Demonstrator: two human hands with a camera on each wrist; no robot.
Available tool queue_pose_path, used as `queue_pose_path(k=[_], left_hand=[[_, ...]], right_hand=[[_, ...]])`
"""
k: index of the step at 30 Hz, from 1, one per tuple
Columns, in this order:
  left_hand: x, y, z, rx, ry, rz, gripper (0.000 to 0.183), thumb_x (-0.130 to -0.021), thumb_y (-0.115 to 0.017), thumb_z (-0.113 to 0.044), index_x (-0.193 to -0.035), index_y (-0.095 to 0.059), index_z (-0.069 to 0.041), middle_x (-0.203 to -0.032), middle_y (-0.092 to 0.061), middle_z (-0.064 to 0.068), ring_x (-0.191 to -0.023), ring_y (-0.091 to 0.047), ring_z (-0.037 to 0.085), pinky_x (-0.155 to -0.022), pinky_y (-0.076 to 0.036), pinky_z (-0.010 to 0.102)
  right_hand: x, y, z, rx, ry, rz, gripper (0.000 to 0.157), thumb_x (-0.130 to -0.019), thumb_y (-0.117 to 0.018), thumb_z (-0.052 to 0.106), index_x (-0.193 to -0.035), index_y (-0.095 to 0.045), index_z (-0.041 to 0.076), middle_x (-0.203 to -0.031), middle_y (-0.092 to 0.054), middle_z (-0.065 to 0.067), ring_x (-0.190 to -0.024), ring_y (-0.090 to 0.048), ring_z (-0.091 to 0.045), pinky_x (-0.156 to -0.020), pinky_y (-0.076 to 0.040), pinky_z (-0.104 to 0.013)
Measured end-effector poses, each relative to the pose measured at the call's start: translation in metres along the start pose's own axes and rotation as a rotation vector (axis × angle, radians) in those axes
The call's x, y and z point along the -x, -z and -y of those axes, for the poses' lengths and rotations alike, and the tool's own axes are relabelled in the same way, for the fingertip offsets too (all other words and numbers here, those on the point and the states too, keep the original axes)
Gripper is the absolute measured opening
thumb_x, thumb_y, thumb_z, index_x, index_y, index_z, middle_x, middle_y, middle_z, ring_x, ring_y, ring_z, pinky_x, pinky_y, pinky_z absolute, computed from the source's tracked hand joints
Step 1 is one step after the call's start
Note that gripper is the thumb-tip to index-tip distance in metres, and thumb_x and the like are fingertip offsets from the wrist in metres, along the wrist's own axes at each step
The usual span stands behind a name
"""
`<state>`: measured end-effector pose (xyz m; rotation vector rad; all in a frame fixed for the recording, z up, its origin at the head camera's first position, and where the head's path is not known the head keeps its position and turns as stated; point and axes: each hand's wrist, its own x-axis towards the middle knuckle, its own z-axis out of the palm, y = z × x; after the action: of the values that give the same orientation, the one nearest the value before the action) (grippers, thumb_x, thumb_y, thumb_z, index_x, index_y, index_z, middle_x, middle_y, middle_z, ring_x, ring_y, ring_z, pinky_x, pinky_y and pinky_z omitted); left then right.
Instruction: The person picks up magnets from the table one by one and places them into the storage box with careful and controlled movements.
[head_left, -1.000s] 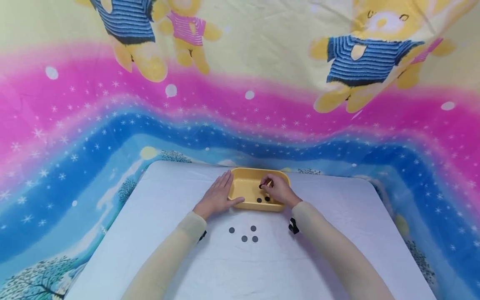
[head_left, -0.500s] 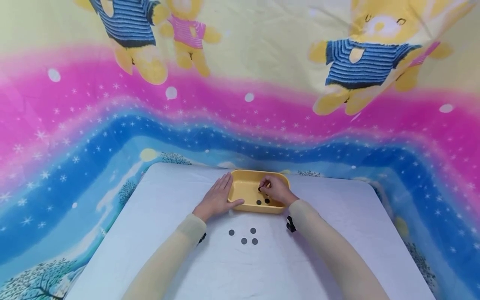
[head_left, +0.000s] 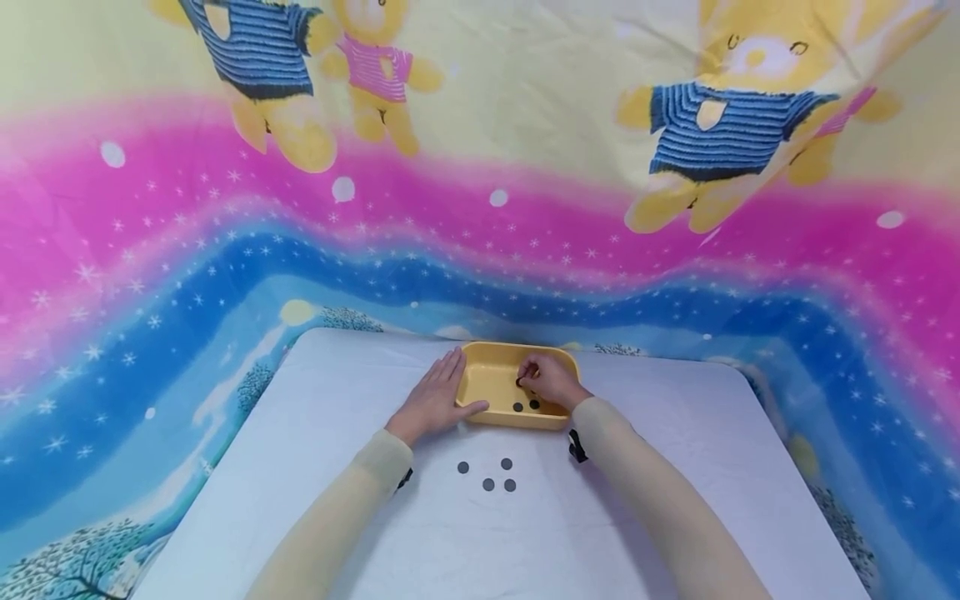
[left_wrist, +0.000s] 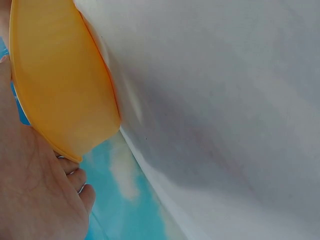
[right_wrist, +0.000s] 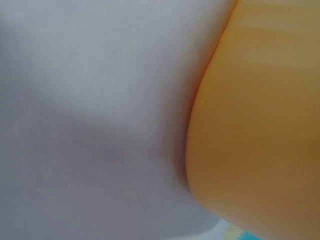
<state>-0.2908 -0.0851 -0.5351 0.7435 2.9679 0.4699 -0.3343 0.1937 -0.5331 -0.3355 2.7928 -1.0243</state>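
Observation:
A yellow plastic tray (head_left: 517, 422) stands near the far edge of the white-covered table. My left hand (head_left: 429, 403) lies along its left end, fingers straight against the wall and thumb over the front rim. In the left wrist view that palm (left_wrist: 37, 185) is beside the tray's outer wall (left_wrist: 65, 80). Inside the tray, my right hand (head_left: 553, 382) pinches a small dark disc (head_left: 519, 382) between thumb and fingers. Two more dark discs (head_left: 517, 407) lie on the tray floor just below it. The right wrist view shows only the tray's wall (right_wrist: 260, 125) and white cloth.
Several grey discs (head_left: 488, 484) lie flat on the white cloth (head_left: 450, 550) in front of the tray. A printed curtain with bears (head_left: 495, 292) hangs close behind the table and along both sides.
The head view has tilted a little, so everything sits slightly lower. My right hand has edged slightly left and down with the disc. The left hand stays on the tray.

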Motion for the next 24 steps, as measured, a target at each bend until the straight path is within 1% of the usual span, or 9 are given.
queue_pose_path(k=[4,10,17,24], left_hand=[[0.0011,0.0002,-0.0004,-0.024,0.002,0.007,0.115,-0.099,-0.04,-0.084,-0.171,-0.005,-0.002,-0.181,0.0,0.014,-0.167,-0.003,0.029,-0.135,-0.007,0.042],[0.0017,0.0026,-0.0016,-0.018,-0.005,0.008,0.115,-0.099,-0.04,-0.084,-0.171,-0.004,-0.002,-0.18,-0.002,0.015,-0.167,-0.003,0.029,-0.135,-0.007,0.042],[0.0008,0.0017,-0.0008,-0.019,-0.008,0.007,0.116,-0.098,-0.039,-0.086,-0.171,-0.004,-0.002,-0.18,-0.004,0.016,-0.167,-0.003,0.03,-0.135,-0.007,0.042],[0.0006,0.0009,-0.0001,-0.017,-0.01,0.009,0.116,-0.099,-0.038,-0.086,-0.171,-0.004,-0.002,-0.18,-0.005,0.018,-0.167,-0.003,0.03,-0.135,-0.007,0.042]], right_hand=[[-0.0021,-0.0015,-0.0016,0.006,0.009,0.006,0.004,-0.101,-0.074,0.006,-0.101,-0.07,0.007,-0.095,-0.068,-0.004,-0.085,-0.061,-0.02,-0.073,-0.055,-0.032],[-0.0046,-0.0005,-0.0031,0.009,0.008,0.007,0.003,-0.101,-0.073,0.007,-0.103,-0.07,0.007,-0.096,-0.068,-0.005,-0.086,-0.061,-0.021,-0.075,-0.055,-0.033],[-0.0043,-0.0022,-0.0036,0.02,0.006,0.006,0.004,-0.101,-0.073,0.007,-0.103,-0.07,0.007,-0.094,-0.067,-0.004,-0.084,-0.061,-0.02,-0.073,-0.054,-0.032],[-0.0037,-0.0041,-0.0014,0.035,-0.021,0.004,0.003,-0.102,-0.073,0.01,-0.103,-0.071,0.009,-0.094,-0.067,-0.004,-0.083,-0.061,-0.02,-0.072,-0.054,-0.032]])
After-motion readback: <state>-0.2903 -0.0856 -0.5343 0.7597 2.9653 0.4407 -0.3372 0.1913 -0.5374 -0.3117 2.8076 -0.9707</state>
